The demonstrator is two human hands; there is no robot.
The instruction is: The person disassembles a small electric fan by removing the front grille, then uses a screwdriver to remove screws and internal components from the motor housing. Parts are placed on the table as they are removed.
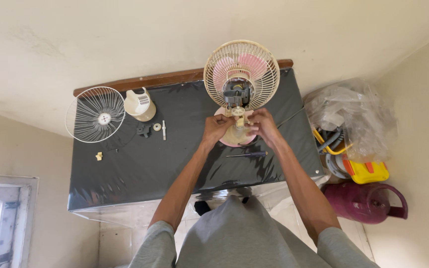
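Observation:
A small table fan (242,74) with a cream wire guard and pink blades stands on the black table (140,164), its motor bare at the back and its pink base toward me. My left hand (216,128) and my right hand (262,124) both grip the cream neck of the fan just below the motor, one on each side. A dark-handled screwdriver (248,155) lies on the table just in front of the base.
A loose white wire guard (96,114) overhangs the table's far left corner. Beside it lie a cream motor cover (140,104), a black knob (144,130) and small white parts (158,127). A maroon jug (364,201), a yellow container (368,171) and a plastic bag (353,116) sit at the right.

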